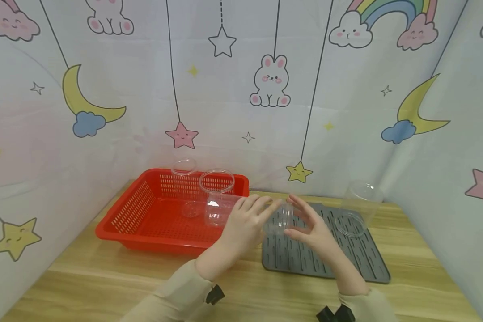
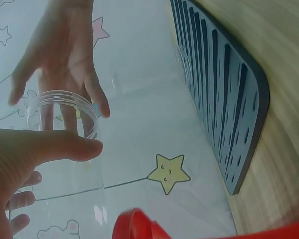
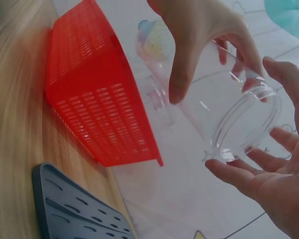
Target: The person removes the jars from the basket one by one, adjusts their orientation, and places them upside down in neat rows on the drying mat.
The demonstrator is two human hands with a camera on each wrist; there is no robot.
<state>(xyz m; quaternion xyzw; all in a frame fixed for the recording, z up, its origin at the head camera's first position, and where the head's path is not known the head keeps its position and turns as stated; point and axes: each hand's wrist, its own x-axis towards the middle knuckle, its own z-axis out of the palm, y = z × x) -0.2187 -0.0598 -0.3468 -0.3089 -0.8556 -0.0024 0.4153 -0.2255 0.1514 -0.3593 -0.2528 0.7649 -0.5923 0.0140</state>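
My left hand (image 1: 245, 219) grips a clear jar (image 1: 221, 209) that lies sideways in the air, between the red basket and the grey mat. The right wrist view shows the jar's ridged mouth (image 3: 246, 124) turned toward my right hand (image 3: 284, 159). The right hand's fingers are spread around that mouth; whether they touch it I cannot tell. In the left wrist view my left thumb (image 2: 74, 147) presses along the jar's side near the rim. Another clear jar (image 1: 360, 203) stands on the grey ridged mat (image 1: 326, 264) at the right.
A red plastic basket (image 1: 173, 246) with slotted walls stands on the wooden table (image 1: 104, 286) at the left. Inside it are clear containers, one with a visible round rim (image 1: 217, 181) and another upright (image 1: 184, 188). A patterned cloth (image 1: 225, 98) hangs behind.
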